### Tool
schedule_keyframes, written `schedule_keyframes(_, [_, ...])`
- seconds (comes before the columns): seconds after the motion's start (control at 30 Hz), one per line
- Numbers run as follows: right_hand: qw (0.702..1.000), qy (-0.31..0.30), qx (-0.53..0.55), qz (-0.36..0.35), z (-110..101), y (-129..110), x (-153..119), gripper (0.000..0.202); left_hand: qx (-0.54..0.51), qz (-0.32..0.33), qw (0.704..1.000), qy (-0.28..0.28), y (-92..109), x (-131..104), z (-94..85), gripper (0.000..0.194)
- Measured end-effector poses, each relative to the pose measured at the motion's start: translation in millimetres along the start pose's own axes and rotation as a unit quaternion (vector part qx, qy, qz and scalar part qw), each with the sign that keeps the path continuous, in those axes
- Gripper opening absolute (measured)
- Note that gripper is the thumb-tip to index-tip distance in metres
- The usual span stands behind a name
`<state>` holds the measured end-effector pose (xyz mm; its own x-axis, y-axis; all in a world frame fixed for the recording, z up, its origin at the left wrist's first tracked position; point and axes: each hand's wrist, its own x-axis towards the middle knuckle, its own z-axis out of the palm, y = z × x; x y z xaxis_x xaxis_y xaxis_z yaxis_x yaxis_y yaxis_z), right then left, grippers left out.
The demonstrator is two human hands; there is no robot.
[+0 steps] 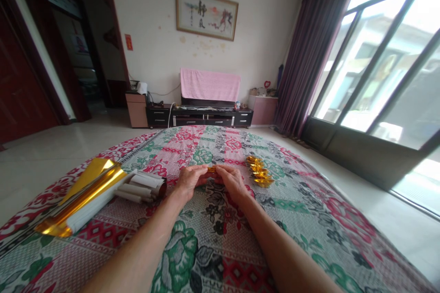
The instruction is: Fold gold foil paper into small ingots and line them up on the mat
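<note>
Near the middle of the patterned tablecloth, a small piece of gold foil is pinched between both hands. My left hand grips its left end, with fingers closed. The right end is in the closed fingers of my right hand. Most of the piece is hidden by the fingertips. To the right of my right hand stands a row of several folded gold foil shapes. At the left lie gold foil sheets, partly curled, and beside them several pale rolled papers.
Beyond the round table are a low black cabinet and a pink cloth draped over a screen. A dark curtain and large windows are at the right. A doorway stands at the left.
</note>
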<state>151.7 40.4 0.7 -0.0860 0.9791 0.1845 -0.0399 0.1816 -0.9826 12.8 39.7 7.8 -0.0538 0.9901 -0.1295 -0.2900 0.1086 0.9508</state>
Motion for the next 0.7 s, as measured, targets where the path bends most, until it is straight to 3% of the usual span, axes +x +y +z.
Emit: schedule_keyframes(0.7, [1.0, -0.003, -0.029, -0.005, 0.0, -2.5, -1.3, 0.028, 0.029, 0.011, 1.0, 0.005, -3.4, -0.7, 2.5, 0.023])
